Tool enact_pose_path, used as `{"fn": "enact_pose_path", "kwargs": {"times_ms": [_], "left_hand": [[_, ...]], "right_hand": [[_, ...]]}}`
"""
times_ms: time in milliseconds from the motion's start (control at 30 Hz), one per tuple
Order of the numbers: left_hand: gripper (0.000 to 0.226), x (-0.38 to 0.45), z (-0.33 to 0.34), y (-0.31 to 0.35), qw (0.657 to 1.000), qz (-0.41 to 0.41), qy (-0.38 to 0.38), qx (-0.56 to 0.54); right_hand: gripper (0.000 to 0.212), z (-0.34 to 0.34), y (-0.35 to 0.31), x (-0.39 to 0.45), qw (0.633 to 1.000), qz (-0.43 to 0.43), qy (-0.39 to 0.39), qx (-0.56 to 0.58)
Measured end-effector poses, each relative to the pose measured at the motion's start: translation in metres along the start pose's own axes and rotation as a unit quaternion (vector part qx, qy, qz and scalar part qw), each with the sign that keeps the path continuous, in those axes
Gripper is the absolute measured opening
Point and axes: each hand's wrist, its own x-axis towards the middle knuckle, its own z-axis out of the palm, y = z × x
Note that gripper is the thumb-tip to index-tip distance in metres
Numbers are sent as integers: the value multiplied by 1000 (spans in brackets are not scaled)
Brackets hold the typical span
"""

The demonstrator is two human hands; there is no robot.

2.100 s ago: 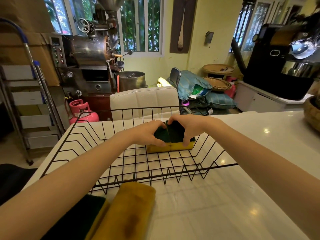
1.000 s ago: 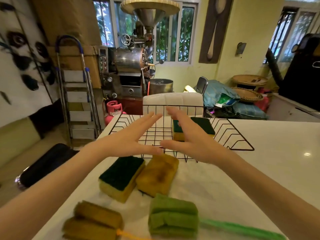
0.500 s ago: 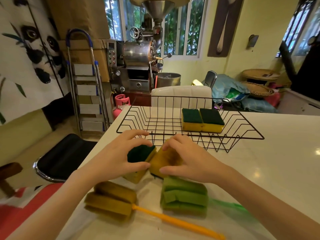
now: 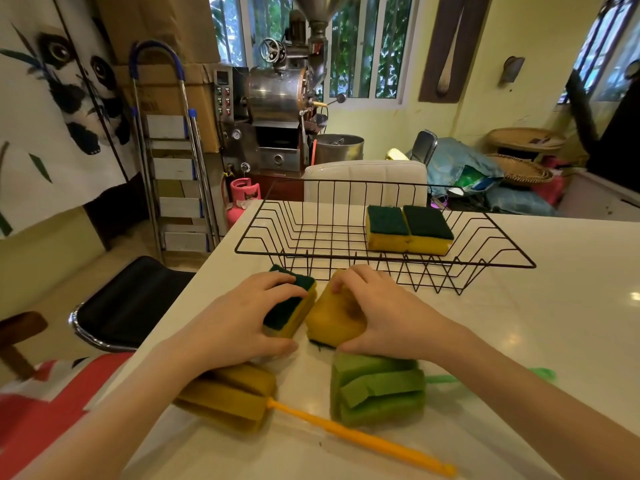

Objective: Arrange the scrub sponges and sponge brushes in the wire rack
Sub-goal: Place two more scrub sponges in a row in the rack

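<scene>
A black wire rack (image 4: 491, 263) stands on the white counter. Two yellow scrub sponges (image 4: 408, 230) with dark green tops lie side by side in its right half. In front of the rack, my left hand (image 4: 242, 317) grips a scrub sponge (image 4: 294, 306) lying green side up. My right hand (image 4: 388, 313) grips a second scrub sponge (image 4: 332, 320) lying yellow side up. Both sponges rest on the counter. Nearer me lie a yellow sponge brush (image 4: 228, 396) with an orange handle (image 4: 363, 436) and a green sponge brush (image 4: 377, 389) with a green handle.
The counter's left edge (image 4: 180, 317) runs close to my left hand, with a black stool (image 4: 128, 303) below it. A white chair back (image 4: 363, 181) stands behind the rack. The rack's left half holds nothing.
My hands left the two sponges in the rack, drew back toward me and closed on the two scrub sponges lying on the counter. The view has tilted down and left.
</scene>
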Motion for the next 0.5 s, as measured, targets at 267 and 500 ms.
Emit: {"fn": "enact_pose_path", "kwargs": {"times_ms": [267,500], "left_hand": [[78,-4,0,3,1000,6,1,16],[74,-5,0,1,1000,16,9,7]], "right_hand": [[61,-20,-2,-16,997,-21,-31,70],[10,-26,13,-6,904,66,57,418]]}}
